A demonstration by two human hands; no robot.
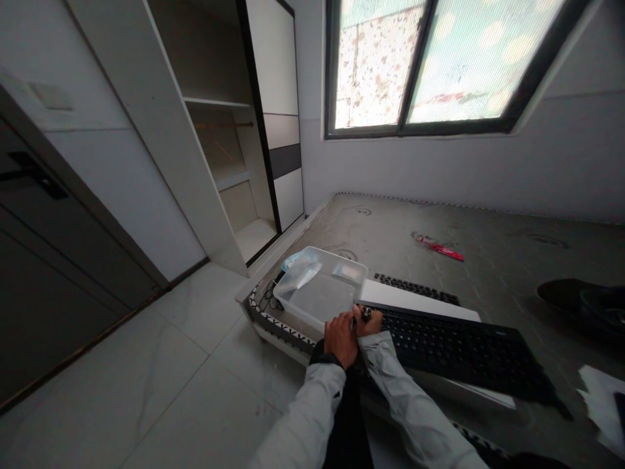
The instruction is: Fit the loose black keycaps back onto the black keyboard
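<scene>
My left hand (342, 337) and my right hand (369, 323) are close together at the left end of a black keyboard (449, 345). The fingers of both are closed. A small dark piece (366, 314) shows at my right hand's fingers, too small to name. What my left hand grips, if anything, is hidden. The keyboard lies over a white board or box (420, 299). Past it are rows of black keys (415, 286). Left of my hands stands a translucent plastic tray (319, 309) holding a pale blue and clear plastic wrapper (301, 268).
All this lies on a grey mattress (385, 228) with a patterned edge. A red-handled tool (442, 249) lies farther back. Dark round objects (576, 296) and white paper (600, 394) are at the right. A black cable (273, 296) lies by the tray; an open wardrobe (219, 169) stands left.
</scene>
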